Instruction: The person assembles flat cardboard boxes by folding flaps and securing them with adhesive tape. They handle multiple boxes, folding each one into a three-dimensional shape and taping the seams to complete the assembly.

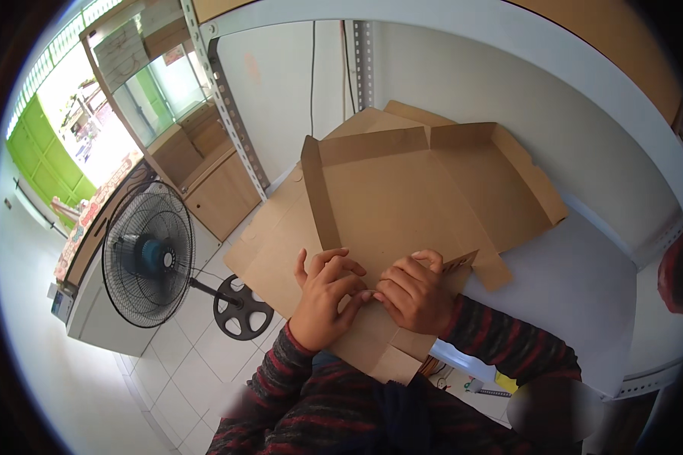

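Observation:
A brown cardboard box [402, 197], partly folded, lies in front of me with its far and side walls standing up. Both hands are at its near edge, their thumbs almost meeting. My left hand [330, 292] has curled fingers, and its thumb and fingertips pinch the near flap. Close beside it, my right hand [413, 292] is closed on the same flap, knuckles up. The fingers hide the fold between them. Flat cardboard [273, 243] lies beneath the box and sticks out at the left.
The cardboard rests on a pale shelf table [584, 280] with slotted metal posts [239, 129]. To the left stand a black fan [148, 254] and a wooden glass cabinet [197, 152] on a tiled floor [193, 364]. A shelf beam [432, 14] crosses overhead. A dark red object [679, 277] is at far right.

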`<state>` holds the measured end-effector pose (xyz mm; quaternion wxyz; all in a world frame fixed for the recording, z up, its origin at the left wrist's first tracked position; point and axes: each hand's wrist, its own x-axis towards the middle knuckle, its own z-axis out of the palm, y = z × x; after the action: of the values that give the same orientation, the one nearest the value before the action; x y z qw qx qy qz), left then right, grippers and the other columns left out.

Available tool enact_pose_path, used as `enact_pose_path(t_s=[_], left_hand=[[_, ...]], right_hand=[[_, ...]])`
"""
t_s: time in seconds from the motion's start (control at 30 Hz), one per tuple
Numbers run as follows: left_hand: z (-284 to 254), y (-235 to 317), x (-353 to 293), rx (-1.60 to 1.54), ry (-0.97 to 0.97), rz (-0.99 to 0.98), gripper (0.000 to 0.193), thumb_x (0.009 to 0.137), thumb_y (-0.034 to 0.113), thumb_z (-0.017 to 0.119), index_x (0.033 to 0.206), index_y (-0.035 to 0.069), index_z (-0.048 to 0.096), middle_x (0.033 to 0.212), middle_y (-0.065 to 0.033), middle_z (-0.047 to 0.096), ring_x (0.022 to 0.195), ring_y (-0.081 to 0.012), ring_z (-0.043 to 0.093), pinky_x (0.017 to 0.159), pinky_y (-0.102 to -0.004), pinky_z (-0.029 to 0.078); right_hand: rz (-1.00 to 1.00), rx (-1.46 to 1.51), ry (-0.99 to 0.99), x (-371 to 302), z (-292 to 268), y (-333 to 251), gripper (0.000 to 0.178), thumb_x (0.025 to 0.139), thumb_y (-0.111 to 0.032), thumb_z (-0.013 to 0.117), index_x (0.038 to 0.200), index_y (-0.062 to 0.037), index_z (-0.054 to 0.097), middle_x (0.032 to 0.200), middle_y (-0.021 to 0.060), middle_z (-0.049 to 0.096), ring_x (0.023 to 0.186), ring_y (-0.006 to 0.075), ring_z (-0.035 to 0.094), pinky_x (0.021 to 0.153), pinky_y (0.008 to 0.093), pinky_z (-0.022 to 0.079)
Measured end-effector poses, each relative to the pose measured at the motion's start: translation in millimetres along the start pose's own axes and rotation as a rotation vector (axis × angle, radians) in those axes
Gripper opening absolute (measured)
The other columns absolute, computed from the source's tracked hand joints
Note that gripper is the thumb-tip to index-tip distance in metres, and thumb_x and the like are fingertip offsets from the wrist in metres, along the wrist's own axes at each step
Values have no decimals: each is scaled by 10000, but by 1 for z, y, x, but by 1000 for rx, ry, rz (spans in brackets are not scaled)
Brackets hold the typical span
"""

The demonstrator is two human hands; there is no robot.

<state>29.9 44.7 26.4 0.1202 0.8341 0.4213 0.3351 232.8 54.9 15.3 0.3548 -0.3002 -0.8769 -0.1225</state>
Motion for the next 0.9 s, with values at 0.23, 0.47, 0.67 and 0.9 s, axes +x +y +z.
enact_pose_path(t_s=[0.23, 0.47, 0.67, 0.9], left_hand=[[-9, -2, 15, 84, -53, 201, 142, 700, 91, 706, 830, 118, 657, 1020, -1, 609, 1200, -287, 510, 1078, -619, 94], [-41, -4, 46, 140, -484, 257, 139, 765, 204, 752, 841, 117, 675, 927, -12, 647, 1090, -269, 589, 1088, -600, 161], [-18, 30, 92, 5, -572, 422, 313, 815, 272, 737, 972, 21, 636, 934, -143, 656, 889, -354, 646, 816, -420, 496], [31, 36, 117, -32, -522, 515, 216, 833, 183, 674, 984, 32, 643, 868, -144, 673, 817, -356, 655, 721, -422, 519]], right_hand=[[-42, -127, 57, -4, -8, -4, 256, 855, -266, 660, 1056, -107, 647, 1022, 15, 618, 959, 158, 584, 940, 432, 383], [195, -287, 259, -60, -63, 12, 292, 787, -166, 624, 1076, -126, 627, 1172, 97, 598, 980, 260, 559, 884, 446, 416], [583, -263, 44, -99, -99, 19, 385, 663, -15, 632, 1046, -50, 609, 1223, 126, 501, 897, 294, 548, 804, 403, 462], [642, -31, -12, -107, -92, 22, 248, 789, 8, 658, 1035, -30, 655, 1174, 112, 572, 897, 281, 638, 768, 377, 529]])
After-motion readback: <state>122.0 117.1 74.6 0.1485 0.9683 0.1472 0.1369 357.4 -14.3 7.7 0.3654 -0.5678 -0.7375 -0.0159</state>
